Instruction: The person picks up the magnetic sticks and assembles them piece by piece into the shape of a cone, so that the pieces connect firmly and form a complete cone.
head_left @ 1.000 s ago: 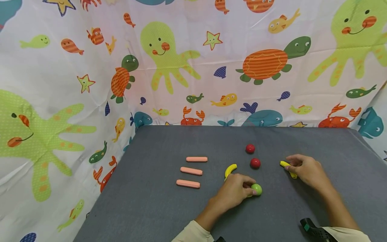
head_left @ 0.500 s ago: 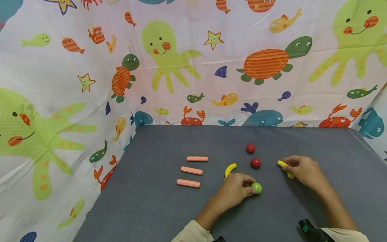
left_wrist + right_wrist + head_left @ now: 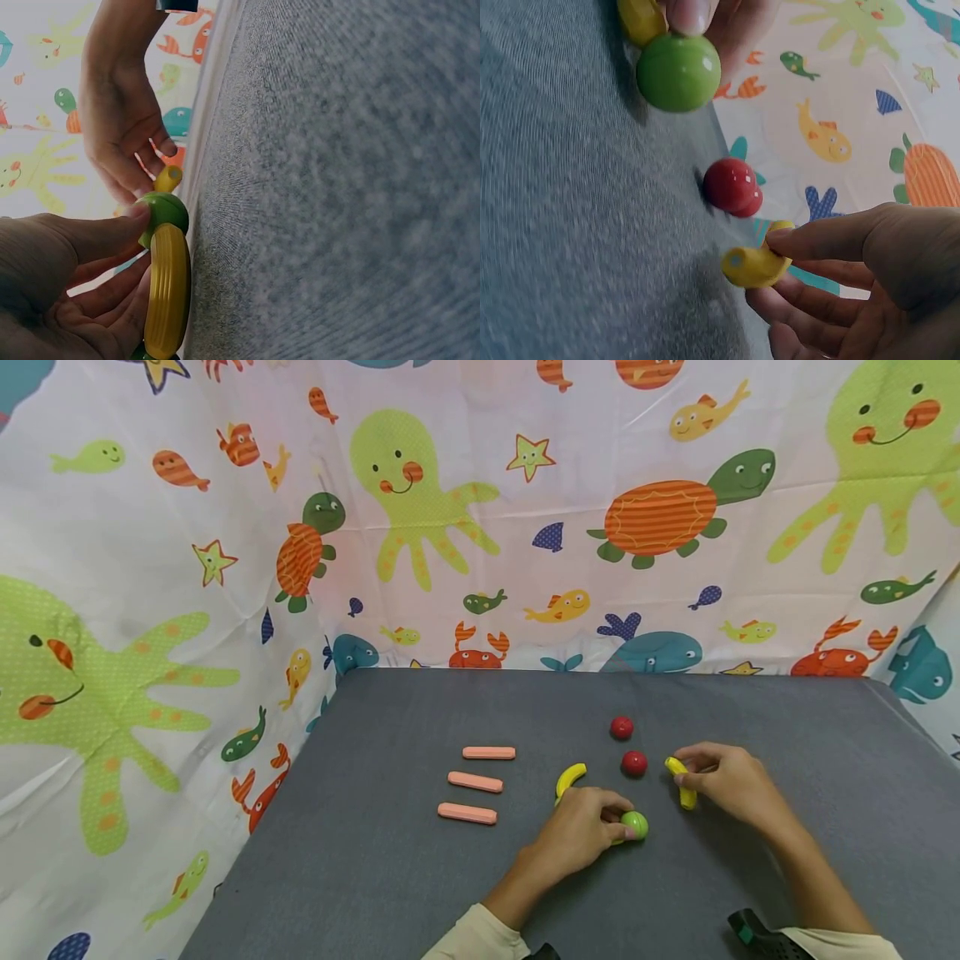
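My left hand (image 3: 577,827) holds a small glossy green ball (image 3: 634,826), the thumb pressed on its side. Beside that hand a yellow toy banana (image 3: 572,778) shows its far end, the rest hidden under the hand. In the left wrist view, a yellow ribbed banana-like piece (image 3: 169,292) lies along the fingers, right at the green ball. To the right, my right hand (image 3: 731,783) pinches another curved yellow toy banana (image 3: 682,783) between thumb and fingers, close over the table. Its blunt end faces the camera in the right wrist view.
Two red balls (image 3: 633,764) sit between and beyond the hands. Three pink sausage-like sticks (image 3: 475,782) lie in a column at the left. The grey cloth-covered table (image 3: 360,860) ends at a patterned curtain (image 3: 450,527) behind it.
My right hand has moved left with the yellow banana, which has turned so its length points more toward me. The left hand stays almost still with the green ball.
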Tool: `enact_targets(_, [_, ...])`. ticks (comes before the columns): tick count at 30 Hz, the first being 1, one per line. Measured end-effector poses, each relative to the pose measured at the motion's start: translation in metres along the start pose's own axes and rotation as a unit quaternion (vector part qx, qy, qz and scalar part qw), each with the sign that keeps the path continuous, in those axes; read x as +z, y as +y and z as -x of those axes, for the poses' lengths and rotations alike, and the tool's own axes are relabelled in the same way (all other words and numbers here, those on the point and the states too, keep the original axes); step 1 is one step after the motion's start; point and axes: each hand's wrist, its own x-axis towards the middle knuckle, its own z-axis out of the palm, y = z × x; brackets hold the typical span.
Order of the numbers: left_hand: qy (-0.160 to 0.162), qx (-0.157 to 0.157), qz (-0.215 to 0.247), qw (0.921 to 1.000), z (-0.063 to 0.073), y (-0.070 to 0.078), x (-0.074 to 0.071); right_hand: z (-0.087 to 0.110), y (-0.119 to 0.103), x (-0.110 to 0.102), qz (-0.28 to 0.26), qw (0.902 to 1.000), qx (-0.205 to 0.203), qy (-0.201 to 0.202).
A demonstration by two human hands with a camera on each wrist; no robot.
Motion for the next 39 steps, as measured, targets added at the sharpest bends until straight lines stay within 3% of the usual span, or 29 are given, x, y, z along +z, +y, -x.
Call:
enact_targets(17, [-0.003,0.0,-0.011,0.9999,-0.001,0.0,0.002,0.006,-0.018,0.015,-0.087,0.9941,0.014,-0.063])
enact_targets(39, [0.004,0.004,-0.017,0.9998,-0.002,-0.001,0.003,0.004,-0.026,0.018,-0.076,0.9921,0.034,-0.094])
